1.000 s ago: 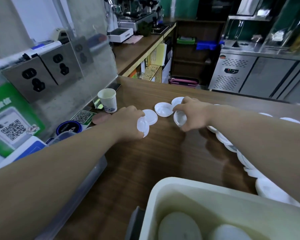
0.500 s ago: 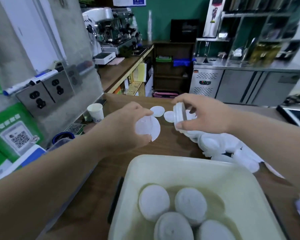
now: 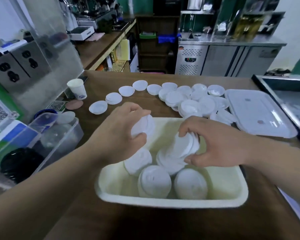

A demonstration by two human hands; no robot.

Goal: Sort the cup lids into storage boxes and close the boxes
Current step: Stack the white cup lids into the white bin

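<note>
Left hand and right hand gripping white lids, over cream box

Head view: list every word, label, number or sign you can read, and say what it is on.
No text is readable.
Green sign: QR code, lettering blurred.
Counter card: QR code, lettering too small.
Paper cup: blue print, blurred.
Fridge panel: display too small.
</note>
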